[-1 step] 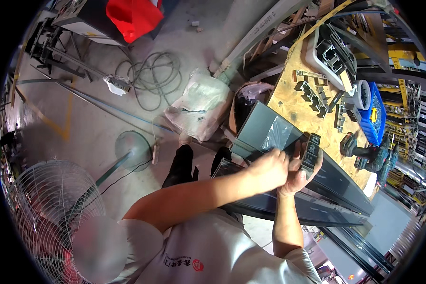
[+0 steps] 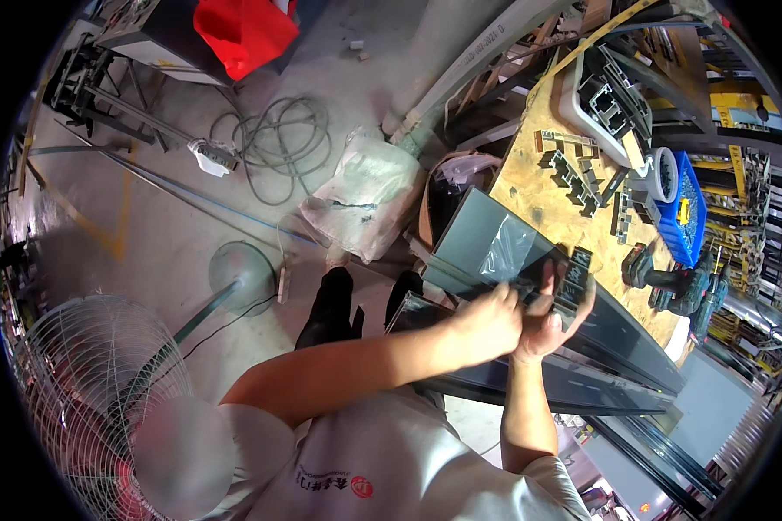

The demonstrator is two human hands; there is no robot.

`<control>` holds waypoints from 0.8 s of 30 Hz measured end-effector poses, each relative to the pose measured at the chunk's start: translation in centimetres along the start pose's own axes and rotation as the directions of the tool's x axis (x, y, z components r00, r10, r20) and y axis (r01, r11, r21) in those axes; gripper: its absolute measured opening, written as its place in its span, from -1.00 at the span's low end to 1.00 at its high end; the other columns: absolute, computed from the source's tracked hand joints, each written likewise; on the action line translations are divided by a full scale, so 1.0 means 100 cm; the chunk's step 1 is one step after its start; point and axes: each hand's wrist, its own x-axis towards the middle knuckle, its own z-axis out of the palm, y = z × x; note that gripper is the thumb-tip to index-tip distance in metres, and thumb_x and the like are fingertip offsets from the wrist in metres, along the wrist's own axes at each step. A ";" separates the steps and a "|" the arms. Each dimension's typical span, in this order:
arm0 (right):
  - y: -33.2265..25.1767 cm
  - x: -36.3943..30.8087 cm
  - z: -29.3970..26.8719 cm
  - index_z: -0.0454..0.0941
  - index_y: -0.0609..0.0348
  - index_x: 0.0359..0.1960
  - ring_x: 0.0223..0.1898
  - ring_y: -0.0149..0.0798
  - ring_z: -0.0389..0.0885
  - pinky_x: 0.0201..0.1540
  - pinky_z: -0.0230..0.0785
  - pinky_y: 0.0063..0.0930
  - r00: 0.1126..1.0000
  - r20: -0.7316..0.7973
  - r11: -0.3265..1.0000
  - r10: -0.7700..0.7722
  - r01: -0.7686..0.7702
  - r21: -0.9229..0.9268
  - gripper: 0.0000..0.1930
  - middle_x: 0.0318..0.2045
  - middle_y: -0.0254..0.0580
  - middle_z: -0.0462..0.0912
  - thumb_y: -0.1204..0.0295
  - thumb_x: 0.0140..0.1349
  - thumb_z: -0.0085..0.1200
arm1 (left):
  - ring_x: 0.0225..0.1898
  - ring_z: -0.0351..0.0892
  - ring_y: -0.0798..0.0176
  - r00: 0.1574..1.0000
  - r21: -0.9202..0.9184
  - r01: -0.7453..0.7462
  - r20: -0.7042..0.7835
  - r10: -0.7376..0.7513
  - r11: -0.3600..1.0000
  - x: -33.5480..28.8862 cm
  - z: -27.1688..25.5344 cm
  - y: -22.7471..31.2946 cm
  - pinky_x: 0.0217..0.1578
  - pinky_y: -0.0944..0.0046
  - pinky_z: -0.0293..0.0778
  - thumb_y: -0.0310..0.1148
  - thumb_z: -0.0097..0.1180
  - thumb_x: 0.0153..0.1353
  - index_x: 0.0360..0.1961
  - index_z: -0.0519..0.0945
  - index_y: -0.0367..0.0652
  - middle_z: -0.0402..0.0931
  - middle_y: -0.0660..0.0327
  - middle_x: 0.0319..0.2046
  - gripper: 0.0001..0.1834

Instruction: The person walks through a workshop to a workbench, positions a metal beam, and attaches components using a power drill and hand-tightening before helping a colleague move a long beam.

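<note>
My right hand [image 2: 549,321] holds a short, dark block of cut profile [image 2: 573,276], with its thumb and fingers around the sides. Pale marks show on the block's upper face. Just to the left, my left hand [image 2: 488,323] is closed in a pinch, a little apart from the block; whatever its fingers hold is hidden. Both hands are over long dark metal profiles [image 2: 621,347] that run toward the lower right. Beyond them, a piece of clear film [image 2: 507,247] lies on a dark panel [image 2: 471,227].
On the wooden bench [image 2: 530,187] are several cut profile pieces [image 2: 573,181], a white bin [image 2: 573,104], a blue tray [image 2: 688,213] of small parts and a cordless drill [image 2: 669,278]. A fan [image 2: 104,382] stands at left. A coiled cable [image 2: 287,143] and white sack [image 2: 365,195] lie ahead.
My left hand has shifted slightly left and toward me, away from the block. My right hand keeps its hold, almost still.
</note>
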 end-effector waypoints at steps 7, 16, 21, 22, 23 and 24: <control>-0.033 0.016 0.052 0.16 0.33 0.41 0.39 0.13 0.27 0.40 0.16 -0.02 0.807 0.583 0.808 -0.099 0.407 -0.426 0.15 0.35 0.20 0.27 0.13 -0.20 0.59 | -0.21 0.64 0.15 0.990 -0.546 -0.142 -0.088 0.112 0.825 -0.089 -0.032 0.009 -0.06 0.21 0.53 -0.32 0.22 0.05 -0.25 0.64 -0.29 0.60 0.16 -0.30 -0.72; -0.008 0.012 0.081 0.31 0.31 0.28 0.23 0.37 0.35 0.29 0.20 0.19 0.648 0.761 0.641 -0.021 0.593 -0.487 0.05 0.24 0.35 0.34 0.30 -0.38 0.55 | -0.42 0.62 0.09 0.770 -0.723 0.126 -0.360 -0.526 0.680 -0.134 -0.031 -0.030 -0.45 0.18 0.55 -0.54 0.28 -0.05 -0.36 0.62 -0.26 0.60 0.12 -0.35 -0.83; -0.007 0.011 0.084 0.31 0.34 0.28 0.22 0.40 0.34 0.28 0.20 0.21 0.634 0.773 0.623 0.030 0.593 -0.510 0.06 0.25 0.37 0.34 0.32 -0.40 0.55 | -0.46 0.61 0.09 0.672 -0.802 0.162 -0.337 -0.659 0.575 -0.131 -0.016 -0.035 -0.45 0.18 0.53 -0.58 0.27 -0.10 -0.35 0.63 -0.29 0.59 0.10 -0.37 -0.79; -0.007 0.011 0.085 0.31 0.34 0.28 0.22 0.40 0.34 0.28 0.20 0.21 0.640 0.767 0.622 0.035 0.587 -0.518 0.06 0.25 0.37 0.34 0.32 -0.40 0.55 | -0.45 0.61 0.09 0.671 -0.809 0.167 -0.325 -0.667 0.563 -0.131 -0.015 -0.035 -0.44 0.18 0.53 -0.59 0.27 -0.10 -0.35 0.63 -0.29 0.59 0.09 -0.37 -0.79; -0.007 0.011 0.085 0.30 0.34 0.28 0.23 0.40 0.34 0.28 0.20 0.21 0.638 0.769 0.618 0.047 0.586 -0.524 0.06 0.25 0.37 0.33 0.32 -0.40 0.56 | -0.45 0.62 0.08 0.668 -0.817 0.173 -0.313 -0.675 0.550 -0.131 -0.013 -0.036 -0.44 0.18 0.53 -0.60 0.26 -0.10 -0.34 0.63 -0.30 0.59 0.09 -0.38 -0.79; -0.008 0.012 0.086 0.30 0.34 0.28 0.23 0.40 0.33 0.28 0.20 0.21 0.636 0.770 0.613 0.060 0.585 -0.531 0.07 0.26 0.37 0.33 0.33 -0.41 0.56 | -0.45 0.62 0.08 0.653 -0.815 0.175 -0.324 -0.685 0.553 -0.131 -0.011 -0.037 -0.43 0.18 0.54 -0.61 0.26 -0.11 -0.35 0.63 -0.30 0.59 0.09 -0.38 -0.78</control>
